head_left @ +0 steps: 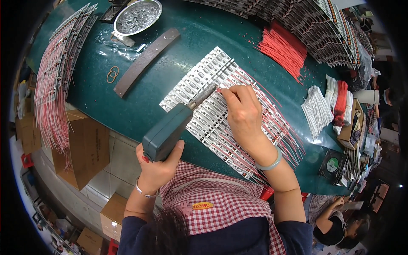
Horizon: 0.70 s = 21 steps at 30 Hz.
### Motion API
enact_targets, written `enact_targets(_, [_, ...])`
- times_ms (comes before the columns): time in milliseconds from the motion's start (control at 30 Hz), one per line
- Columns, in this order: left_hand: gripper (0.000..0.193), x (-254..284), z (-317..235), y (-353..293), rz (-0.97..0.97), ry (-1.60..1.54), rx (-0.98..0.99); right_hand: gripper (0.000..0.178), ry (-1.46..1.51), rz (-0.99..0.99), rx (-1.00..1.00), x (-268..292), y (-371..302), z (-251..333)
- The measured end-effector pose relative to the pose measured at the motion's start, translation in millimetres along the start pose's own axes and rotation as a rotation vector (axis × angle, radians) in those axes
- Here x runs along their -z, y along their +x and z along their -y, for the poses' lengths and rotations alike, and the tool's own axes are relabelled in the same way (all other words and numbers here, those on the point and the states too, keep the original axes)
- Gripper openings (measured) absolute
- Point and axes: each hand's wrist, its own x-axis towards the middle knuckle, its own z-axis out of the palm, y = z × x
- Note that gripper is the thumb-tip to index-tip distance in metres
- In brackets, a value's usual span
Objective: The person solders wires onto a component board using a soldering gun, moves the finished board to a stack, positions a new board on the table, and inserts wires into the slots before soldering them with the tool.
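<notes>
My left hand (159,163) is wrapped round the handle of a dark green soldering gun (168,131). Its metal barrel points up and right, and the tip reaches a panel of small white circuit boards (191,83) lying flat on the table. My right hand (244,112) pinches the end of a red wire (219,90) against the panel, right beside the tip. Rows of red and white wires (276,121) run off the panel's right side, partly under my right wrist. The exact joint is too small to make out.
Around the green table (102,123) lie a brown curved bar (146,63), rubber bands (112,74), a metal bowl (138,17), loose red wires (284,49) and white wires (316,111). Wired panels (59,72) stack at far left, more boards (314,25) at the back right. Another person (340,225) sits at lower right.
</notes>
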Motion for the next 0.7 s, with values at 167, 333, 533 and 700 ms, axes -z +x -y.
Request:
enact_targets(167, [0.024, 2, 7, -3, 0.008, -0.069, -0.019, 0.023, -0.007, 0.000, 0.002, 0, 0, 1])
enact_targets(333, [0.028, 3, 8, -4, 0.008, -0.072, -0.022, 0.022, -0.011, -0.007, 0.009, 1, 1, 1])
enact_targets(533, [0.014, -4, -2, 2, -0.015, -0.070, 0.026, 0.022, -0.007, -0.009, 0.005, 0, -1, 1])
enact_targets(700, [0.012, -7, 9, 2, -0.003, -0.058, -0.049, 0.025, -0.003, -0.017, 0.007, -1, 0, 1])
